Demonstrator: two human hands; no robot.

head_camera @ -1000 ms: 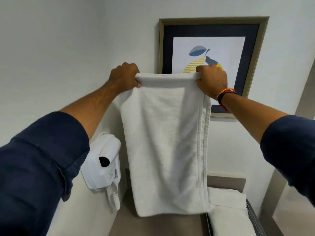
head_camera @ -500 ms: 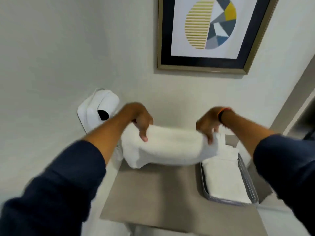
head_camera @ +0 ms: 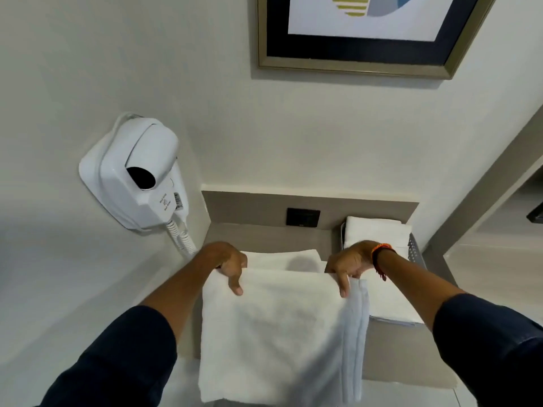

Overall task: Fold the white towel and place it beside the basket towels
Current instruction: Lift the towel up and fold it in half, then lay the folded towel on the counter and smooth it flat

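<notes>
Head view: left hand (head_camera: 227,264) and right hand (head_camera: 348,264) pinch white towel (head_camera: 273,336) beside basket (head_camera: 414,251).
</notes>
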